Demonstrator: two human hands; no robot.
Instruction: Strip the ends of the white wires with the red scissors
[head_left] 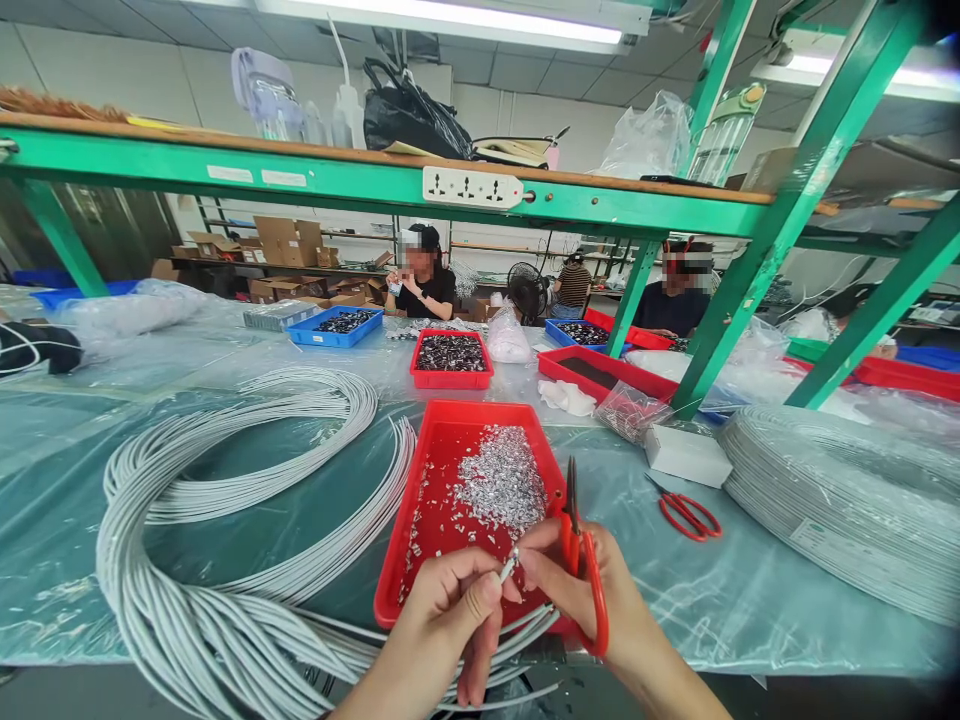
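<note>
Grey cable end point(508, 570) sits pinched between left hand point(442, 610) and right hand point(577, 590), which also grips red scissors point(585, 570) over the red tray point(390, 570).

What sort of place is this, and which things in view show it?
Probably a small factory's cable-assembly bench: coils of grey cable lie on the table, a red tray holds tiny metal pieces, the right hand holds red scissors, and other people sit at similar trays.
</note>
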